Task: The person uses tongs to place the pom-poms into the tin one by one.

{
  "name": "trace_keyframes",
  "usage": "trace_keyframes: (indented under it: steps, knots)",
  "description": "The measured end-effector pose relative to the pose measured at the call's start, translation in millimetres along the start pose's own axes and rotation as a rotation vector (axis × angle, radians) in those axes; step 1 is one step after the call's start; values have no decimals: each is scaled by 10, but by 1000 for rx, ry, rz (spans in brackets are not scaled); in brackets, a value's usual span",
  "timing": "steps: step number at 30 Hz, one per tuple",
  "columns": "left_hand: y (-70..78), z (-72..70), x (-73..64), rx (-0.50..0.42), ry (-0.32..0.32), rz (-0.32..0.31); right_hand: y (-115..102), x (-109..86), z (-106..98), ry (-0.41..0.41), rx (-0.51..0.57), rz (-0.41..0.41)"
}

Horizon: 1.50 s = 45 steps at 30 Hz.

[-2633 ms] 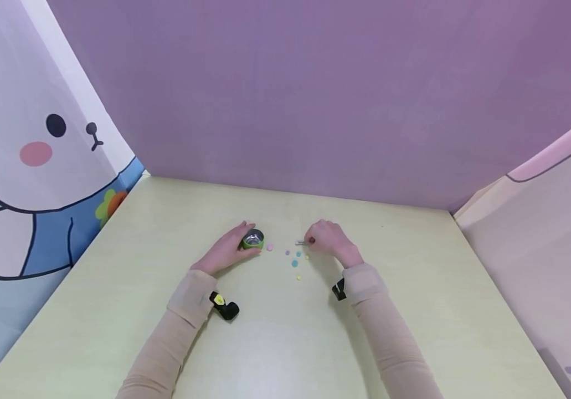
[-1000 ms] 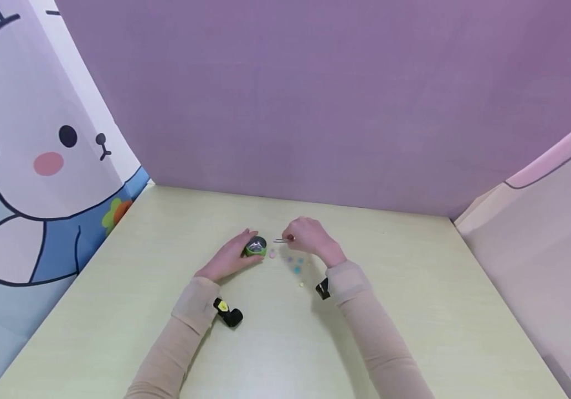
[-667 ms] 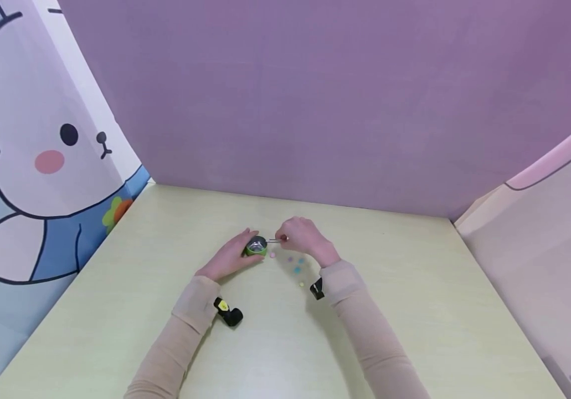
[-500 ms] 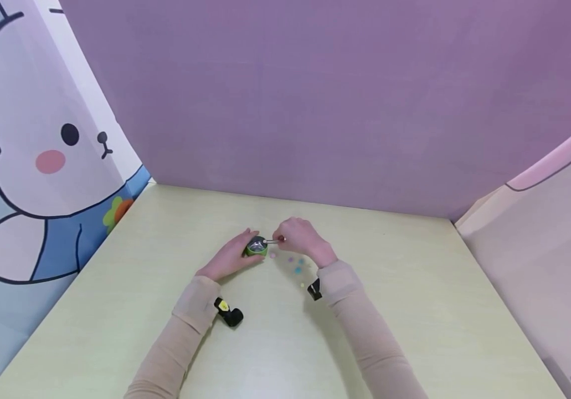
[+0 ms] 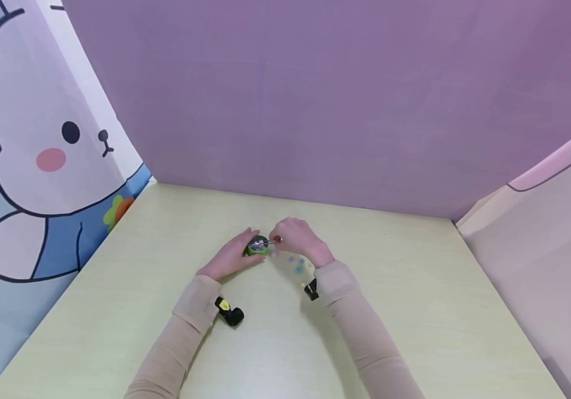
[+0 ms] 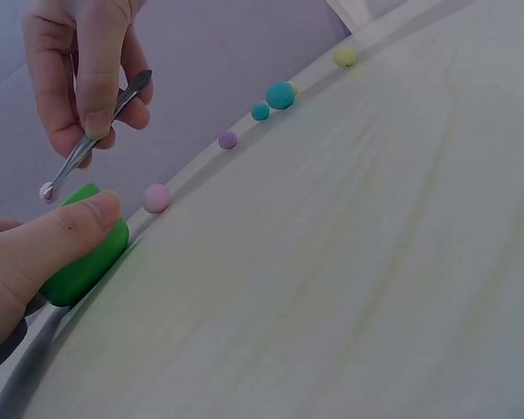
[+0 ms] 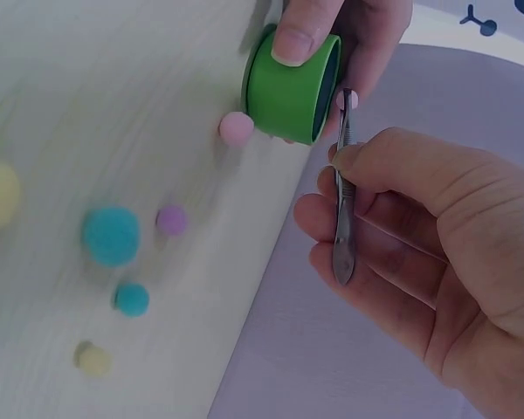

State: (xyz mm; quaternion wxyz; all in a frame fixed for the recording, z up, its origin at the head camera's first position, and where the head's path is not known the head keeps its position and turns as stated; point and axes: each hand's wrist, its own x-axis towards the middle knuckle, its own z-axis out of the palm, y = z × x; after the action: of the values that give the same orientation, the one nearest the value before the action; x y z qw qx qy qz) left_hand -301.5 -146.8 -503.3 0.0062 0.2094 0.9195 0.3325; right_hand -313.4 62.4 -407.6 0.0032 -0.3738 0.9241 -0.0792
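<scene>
My left hand (image 5: 227, 257) grips a small green tin (image 7: 284, 92) with a shiny metal inside, thumb on the near wall. Between thumb and fingers, my right hand (image 5: 297, 236) pinches silver tweezers (image 7: 344, 223). Their tips hold a small pale pink pompom (image 6: 48, 192), which in the head view is over the tin's open mouth. On the table beside the tin lies a larger pink pompom (image 7: 237, 128). Farther off are a purple pompom (image 7: 171, 220), a big blue pompom (image 7: 111, 236) and a small blue pompom (image 7: 132, 299).
A small yellow pompom (image 7: 93, 360) and another yellow pompom (image 6: 344, 56) also lie on the pale table (image 5: 265, 343). A purple backdrop (image 5: 285, 100) rises behind the table, with printed cartoon panels on both sides. Each wrist bears a black camera mount.
My right hand has moved left from near the loose pompoms, bringing the tweezers and the small pink pompom over the tin. The left hand keeps its hold; the head view has shifted slightly.
</scene>
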Motion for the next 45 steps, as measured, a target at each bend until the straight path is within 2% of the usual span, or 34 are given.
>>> trace_keyframes:
  steps: [27,45]
  knots:
    - [57,-5,3,4,-13,-3,-19,16,33,-21,29,-5]
    - [47,-35,10,9,-2,16,5,-41,12,-38,21,31]
